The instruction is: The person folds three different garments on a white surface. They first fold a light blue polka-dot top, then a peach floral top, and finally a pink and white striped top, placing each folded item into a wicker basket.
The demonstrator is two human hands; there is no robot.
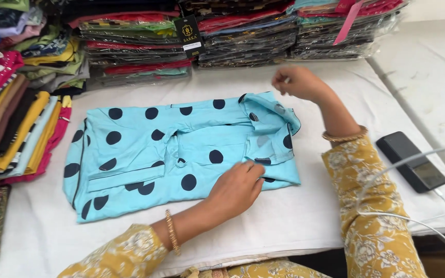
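Observation:
A light blue shirt with dark navy dots (155, 154) lies folded on the white cloth-covered table (294, 221), collar end to the right. My left hand (235, 188) rests on its near right edge, fingers pressing the fabric next to the collar. My right hand (297, 82) is raised just beyond the collar's far corner, fingers pinched together on something small and pale that I cannot make out. Both wrists wear gold bangles, and the sleeves are yellow with a floral print.
Stacks of folded garments in clear plastic (243, 36) line the far edge. Piles of loose folded clothes (16, 103) stand along the left. A black phone (410, 160) with a white cable (413, 221) lies at the right near the table's seam.

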